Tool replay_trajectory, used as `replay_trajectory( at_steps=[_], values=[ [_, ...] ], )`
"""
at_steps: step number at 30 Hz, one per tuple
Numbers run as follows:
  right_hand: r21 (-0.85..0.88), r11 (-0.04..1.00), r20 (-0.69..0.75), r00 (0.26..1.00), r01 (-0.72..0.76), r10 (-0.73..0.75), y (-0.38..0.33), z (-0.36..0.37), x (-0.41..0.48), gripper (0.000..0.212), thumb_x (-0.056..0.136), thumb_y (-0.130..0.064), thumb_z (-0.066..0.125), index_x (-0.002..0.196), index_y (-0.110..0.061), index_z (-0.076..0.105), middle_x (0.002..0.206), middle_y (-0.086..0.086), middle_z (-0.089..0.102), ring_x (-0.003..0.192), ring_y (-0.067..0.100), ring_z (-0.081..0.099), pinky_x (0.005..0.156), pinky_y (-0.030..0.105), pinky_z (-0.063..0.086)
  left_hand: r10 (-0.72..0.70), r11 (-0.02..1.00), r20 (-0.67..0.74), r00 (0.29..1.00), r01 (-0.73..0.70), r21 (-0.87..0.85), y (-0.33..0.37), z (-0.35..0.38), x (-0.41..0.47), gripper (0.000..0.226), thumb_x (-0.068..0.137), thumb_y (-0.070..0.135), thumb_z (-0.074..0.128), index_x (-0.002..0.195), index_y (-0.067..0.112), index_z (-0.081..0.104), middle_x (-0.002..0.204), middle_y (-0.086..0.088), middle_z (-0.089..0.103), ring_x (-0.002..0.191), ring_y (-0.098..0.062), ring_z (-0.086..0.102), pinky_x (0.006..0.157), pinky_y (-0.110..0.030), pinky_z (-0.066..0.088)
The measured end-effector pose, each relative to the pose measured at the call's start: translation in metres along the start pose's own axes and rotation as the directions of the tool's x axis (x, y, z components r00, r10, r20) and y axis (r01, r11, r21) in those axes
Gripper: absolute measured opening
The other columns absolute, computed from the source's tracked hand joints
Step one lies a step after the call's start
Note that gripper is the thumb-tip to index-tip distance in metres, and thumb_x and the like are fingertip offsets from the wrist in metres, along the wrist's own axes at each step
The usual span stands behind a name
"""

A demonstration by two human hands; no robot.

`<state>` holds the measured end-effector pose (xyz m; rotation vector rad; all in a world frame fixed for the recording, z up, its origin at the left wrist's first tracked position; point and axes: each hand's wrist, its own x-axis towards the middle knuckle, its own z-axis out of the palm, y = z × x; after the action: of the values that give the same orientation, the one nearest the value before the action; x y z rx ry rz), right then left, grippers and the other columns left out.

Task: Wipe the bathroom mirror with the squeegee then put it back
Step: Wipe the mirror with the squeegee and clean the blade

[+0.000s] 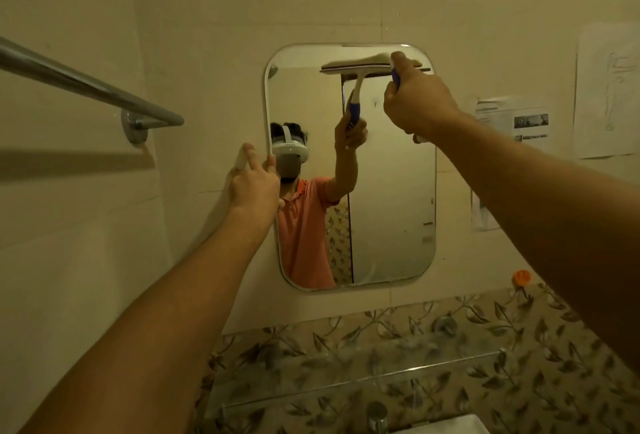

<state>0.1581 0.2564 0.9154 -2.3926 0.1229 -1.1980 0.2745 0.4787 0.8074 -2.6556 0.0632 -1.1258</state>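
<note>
Your right hand is clenched around the handle of the squeegee, whose blade lies flat against the top edge of the mirror. Your left hand grips nothing; its fingers lie fairly straight against the mirror's left edge. A towel rail hangs left of the mirror, papers are stuck to its right, and a glass shelf sits below it.

The mirror is formed of smooth, glossy glass. The squeegee is moulded in white and blue plastic. The towel rail is finished in polished metal. The wall tiles are glazed smooth, and the pinned sheets are of matt paper.
</note>
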Motion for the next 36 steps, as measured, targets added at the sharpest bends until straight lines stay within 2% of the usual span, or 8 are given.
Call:
replay_trajectory(
  at_steps=[4,8,12,14,20,24,27,36],
  values=[
    [0.007,1.000,0.039,0.999,-0.018,0.018,0.003,0.002,-0.007,0.066,0.107,-0.019,0.043,0.162,-0.035,0.012,0.109,0.006,0.048,0.071,0.018,0.057,0.044,0.029,0.045,0.000,1.000,0.009,1.000,0.000,0.018,0.000,-0.001,-0.001,0.101,0.089,0.056,0.067,0.161,0.017,0.009,0.161,-0.031,-0.002,0.121,-0.041,0.057,0.082,-0.036,0.056],
    [-0.017,1.000,0.070,0.997,-0.025,0.026,0.010,0.013,-0.032,0.067,0.107,-0.017,0.043,0.162,-0.036,0.010,0.085,0.004,0.048,0.068,0.018,0.056,0.044,0.028,0.045,0.019,0.998,-0.035,0.999,-0.016,0.066,-0.002,0.002,-0.002,0.100,0.088,0.060,0.065,0.161,0.016,0.013,0.160,-0.034,0.003,0.114,-0.043,0.061,0.082,-0.039,0.057],
    [-0.021,0.999,0.089,0.996,-0.027,0.029,0.024,0.037,-0.071,0.067,0.107,-0.021,0.044,0.162,-0.034,0.008,0.079,0.003,0.049,0.065,0.017,0.055,0.056,0.035,0.055,0.021,0.999,-0.033,0.999,-0.020,0.027,-0.002,0.003,-0.003,0.099,0.088,0.055,0.068,0.160,0.014,0.016,0.159,-0.035,0.002,0.120,-0.046,0.056,0.085,-0.043,0.056],
    [-0.028,0.999,0.080,0.996,-0.029,0.031,0.035,0.054,-0.090,0.066,0.108,-0.022,0.041,0.162,-0.036,0.005,0.077,0.005,0.053,0.061,0.017,0.055,0.052,0.033,0.053,0.021,0.999,-0.032,0.999,-0.020,0.032,-0.001,0.002,-0.003,0.098,0.088,0.055,0.068,0.160,0.014,0.016,0.160,-0.034,0.002,0.124,-0.045,0.053,0.084,-0.044,0.057],
    [-0.036,0.998,0.076,0.995,-0.060,0.063,0.061,0.096,-0.142,0.066,0.108,-0.025,0.038,0.162,-0.036,0.002,0.072,0.008,0.056,0.058,0.022,0.055,0.046,0.034,0.043,0.016,0.999,-0.016,1.000,-0.015,0.038,0.000,0.001,-0.003,0.099,0.087,0.056,0.068,0.161,0.016,0.015,0.160,-0.033,0.002,0.115,-0.047,0.058,0.084,-0.045,0.057],
    [-0.024,0.994,0.121,0.987,-0.104,0.106,0.081,0.121,-0.183,0.069,0.108,-0.026,0.037,0.160,-0.041,-0.007,0.070,0.009,0.059,0.057,0.025,0.058,0.052,0.039,0.055,0.011,1.000,-0.009,1.000,-0.011,0.018,0.000,0.002,-0.001,0.101,0.086,0.056,0.070,0.161,0.017,0.015,0.160,-0.033,0.001,0.110,-0.046,0.060,0.082,-0.045,0.056],
    [-0.015,0.989,0.148,0.978,-0.145,0.146,0.099,0.137,-0.215,0.069,0.109,-0.028,0.036,0.161,-0.040,-0.008,0.068,0.007,0.057,0.056,0.024,0.057,0.052,0.039,0.054,0.015,0.999,-0.013,1.000,-0.014,0.040,0.000,0.002,-0.002,0.102,0.086,0.058,0.069,0.161,0.017,0.015,0.160,-0.033,0.002,0.106,-0.045,0.062,0.077,-0.043,0.056],
    [0.018,0.964,0.235,0.938,-0.267,0.255,0.117,0.178,-0.277,0.069,0.109,-0.029,0.036,0.160,-0.041,-0.008,0.068,0.007,0.058,0.056,0.021,0.055,0.050,0.036,0.045,0.018,0.999,-0.008,1.000,-0.018,0.051,0.001,0.003,-0.002,0.098,0.088,0.054,0.069,0.161,0.016,0.015,0.161,-0.034,0.000,0.121,-0.048,0.054,0.086,-0.046,0.055]
  ],
)
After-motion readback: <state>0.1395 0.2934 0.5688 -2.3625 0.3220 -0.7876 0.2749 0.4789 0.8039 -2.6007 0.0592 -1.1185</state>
